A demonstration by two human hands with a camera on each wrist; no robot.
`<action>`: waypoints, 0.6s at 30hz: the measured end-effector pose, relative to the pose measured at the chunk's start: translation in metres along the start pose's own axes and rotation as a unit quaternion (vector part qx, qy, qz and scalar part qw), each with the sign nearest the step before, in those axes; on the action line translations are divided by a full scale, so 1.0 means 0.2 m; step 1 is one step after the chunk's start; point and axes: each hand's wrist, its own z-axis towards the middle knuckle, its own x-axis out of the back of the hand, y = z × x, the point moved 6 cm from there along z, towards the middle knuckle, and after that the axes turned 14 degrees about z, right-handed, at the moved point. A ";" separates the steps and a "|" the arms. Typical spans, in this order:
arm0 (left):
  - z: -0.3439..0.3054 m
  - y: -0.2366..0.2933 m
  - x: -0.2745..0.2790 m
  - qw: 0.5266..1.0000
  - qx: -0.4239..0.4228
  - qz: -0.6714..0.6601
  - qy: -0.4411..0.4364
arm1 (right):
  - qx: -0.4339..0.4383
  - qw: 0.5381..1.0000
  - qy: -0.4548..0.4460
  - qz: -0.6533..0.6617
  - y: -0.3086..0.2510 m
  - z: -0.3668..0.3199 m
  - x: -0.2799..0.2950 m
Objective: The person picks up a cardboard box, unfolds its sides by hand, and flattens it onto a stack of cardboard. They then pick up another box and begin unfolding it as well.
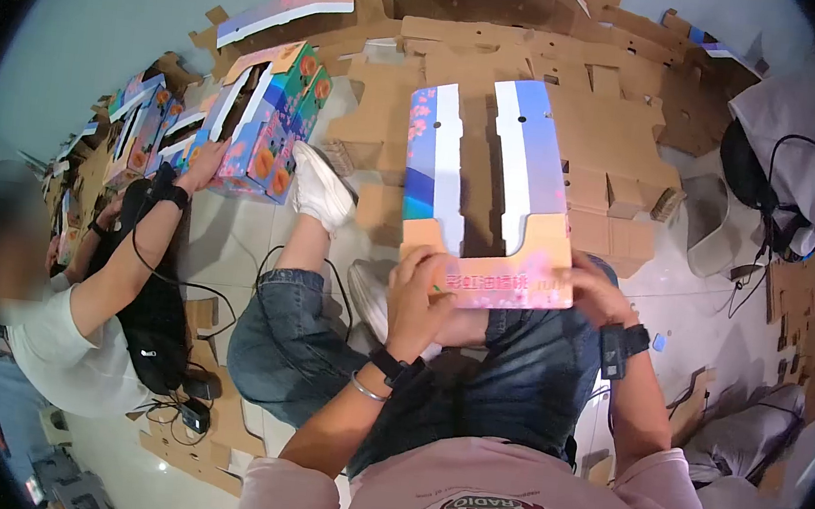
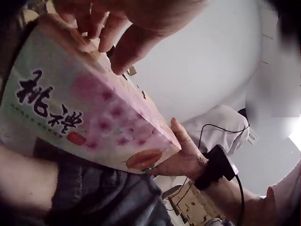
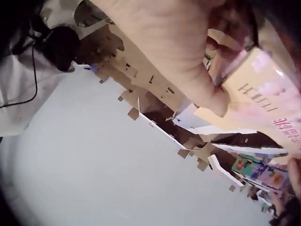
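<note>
Presently, printed carton (image 1: 508,276) sits tilted at my lap (image 1: 504,372), 2 white-edged flaps (image 1: 525,158) flanking its gap. Left hand (image 1: 413,299) pinches near-left corner; right hand (image 1: 602,293) grips near-right corner. Beyond: flattened brown cardboard (image 1: 616,127). Leftward: 1 person (image 1: 89,351), hand touching other cartons (image 1: 266,148).

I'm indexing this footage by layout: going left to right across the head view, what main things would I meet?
White shirt → patterned box → white shoe → held box → right hand → grey cloth. The left hand overlaps the held box, so it is left out.
</note>
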 end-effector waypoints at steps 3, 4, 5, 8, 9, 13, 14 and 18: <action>0.02 -0.06 0.01 0.999 0.043 0.013 -0.008 | 0.068 0.996 -0.006 -0.049 0.11 0.02 -0.16; 0.04 -0.06 0.02 1.000 0.020 0.022 -0.009 | 0.064 0.998 0.004 -0.020 0.12 0.02 -0.20; 0.07 -0.06 0.01 0.999 -0.002 0.030 -0.010 | 0.063 0.998 0.004 -0.015 0.14 0.04 -0.20; 0.15 0.01 0.00 0.999 -0.028 -0.008 -0.024 | 0.072 0.996 0.022 0.038 0.17 0.05 -0.19; 0.18 0.06 -0.01 0.999 -0.029 -0.008 -0.027 | 0.077 0.996 0.021 0.045 0.17 0.06 -0.19; 0.31 0.26 -0.15 0.989 -0.064 -0.096 -0.091 | 0.078 0.995 0.028 0.048 0.17 0.05 -0.18; 0.34 0.32 -0.17 0.989 -0.097 -0.067 -0.087 | 0.078 0.995 0.030 0.049 0.17 0.05 -0.19; 0.44 0.47 -0.29 0.982 -0.172 -0.008 -0.073 | 0.081 0.994 0.029 0.066 0.18 0.04 -0.19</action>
